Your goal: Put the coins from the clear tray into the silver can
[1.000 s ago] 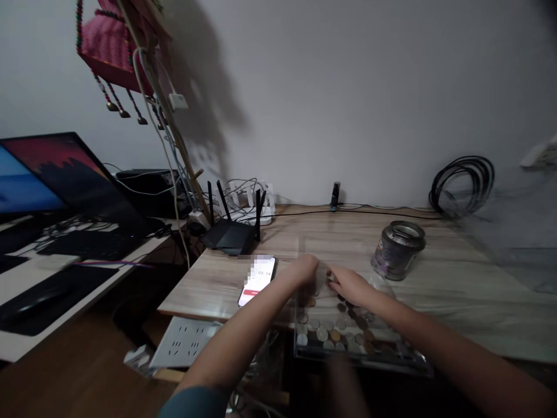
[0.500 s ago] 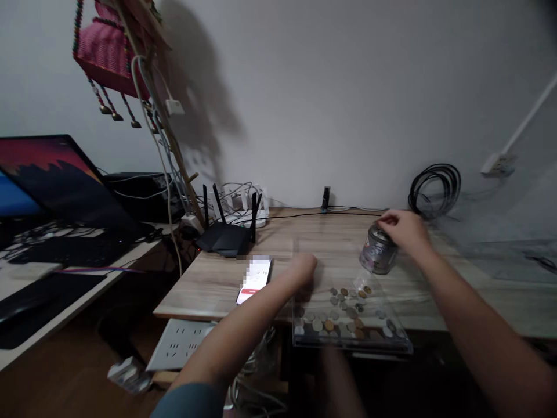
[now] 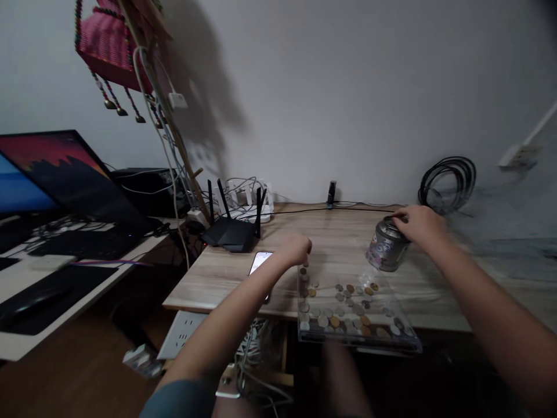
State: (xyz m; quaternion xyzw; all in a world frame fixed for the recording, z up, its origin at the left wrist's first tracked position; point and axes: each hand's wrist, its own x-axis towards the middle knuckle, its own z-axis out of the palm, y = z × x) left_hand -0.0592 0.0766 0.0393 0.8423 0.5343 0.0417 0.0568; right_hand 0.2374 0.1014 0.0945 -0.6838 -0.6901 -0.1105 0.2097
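A clear plastic tray (image 3: 359, 343) holds several silver and brass-coloured coins (image 3: 335, 321) and lies at the table's front edge. My left hand (image 3: 296, 251) is closed in a pinch over the tray's far left corner, its fingertips just above a few coins (image 3: 312, 292) there; what it pinches, if anything, is too small to make out. A grey patterned tin (image 3: 387, 251) stands upright behind the tray's right side. At the top of the tin, my right hand (image 3: 423, 223) has its fingers bent together against the lid. Whatever lies between them is hidden.
Left on the wooden table (image 3: 195, 284) are a black router (image 3: 230, 233) and a phone (image 3: 260, 259), partly under my left forearm. A coiled black cable (image 3: 450, 180) is behind the tin. A separate desk with a monitor (image 3: 82, 180) stands left.
My left hand has moved a little up and away, uncovering coins along the tray's left side. My right hand stays at the tin's top, shifted slightly right. The whole view has shifted somewhat.
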